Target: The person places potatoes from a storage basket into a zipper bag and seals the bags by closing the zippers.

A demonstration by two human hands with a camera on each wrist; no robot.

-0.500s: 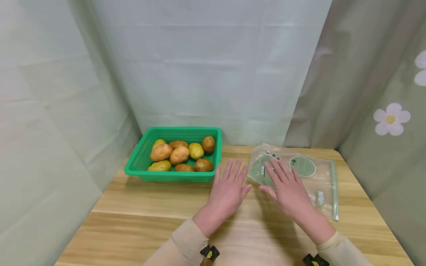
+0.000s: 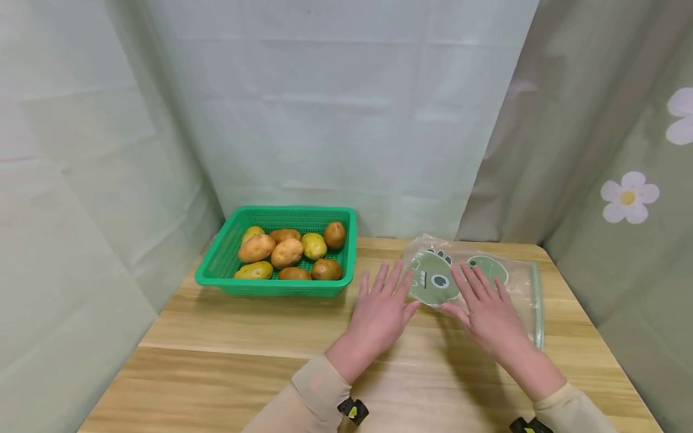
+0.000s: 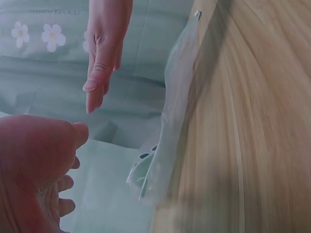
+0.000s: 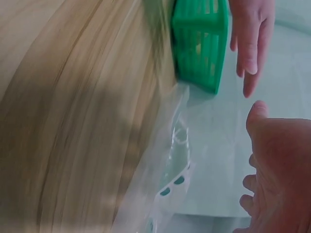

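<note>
- Clear plastic zip bag with green cartoon print (image 2: 476,282): lies flat on the light wooden table (image 2: 227,367), right of the green plastic basket of potatoes (image 2: 278,249).
- My right hand (image 2: 489,313): fingers spread, above the bag.
- My left hand (image 2: 379,313): fingers spread, at its left edge.
- Handling: I judge lifting both edges evenly avoids creasing.
</note>
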